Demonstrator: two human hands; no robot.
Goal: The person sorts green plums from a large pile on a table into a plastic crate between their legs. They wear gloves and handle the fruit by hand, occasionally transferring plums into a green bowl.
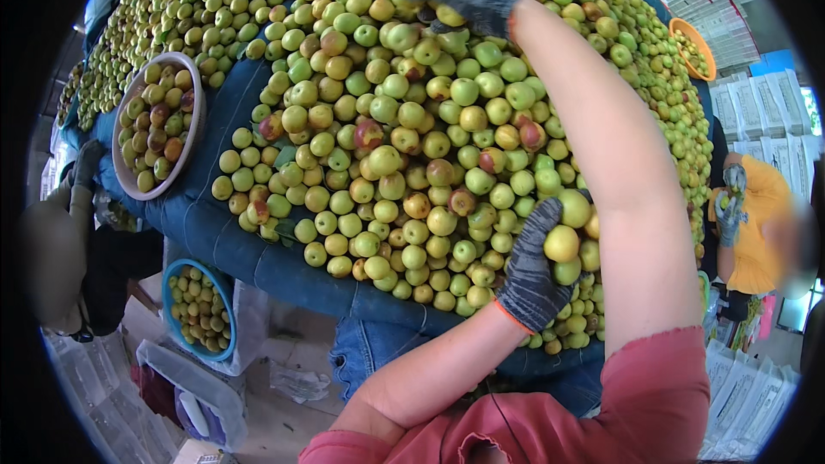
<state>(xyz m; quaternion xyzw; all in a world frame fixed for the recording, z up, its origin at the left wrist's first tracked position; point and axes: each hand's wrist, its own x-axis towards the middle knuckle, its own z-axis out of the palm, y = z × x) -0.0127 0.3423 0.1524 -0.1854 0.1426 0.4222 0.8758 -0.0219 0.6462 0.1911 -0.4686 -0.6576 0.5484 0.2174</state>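
A broad heap of green jujubes (387, 161), some with reddish-brown patches, covers the blue padded cloth (303, 287) before me. My left hand (535, 270), in a dark grey knitted glove with an orange cuff, is cupped palm up at the heap's near right side. Several yellow-green jujubes (561, 243) rest in it. Farther over the heap, my right hand (467, 0), gloved the same way, bends its fingers down around a jujube (449, 15). The right hand is slightly blurred, and my right forearm hides part of the heap.
A pinkish basket (200, 109) of jujubes sits on the cloth at left, a blue tub (230, 319) below it. An orange basket (712, 64) lies at far right. Co-workers stand at left (58, 264) and right (760, 225). Stacked cartons (767, 103) line the right.
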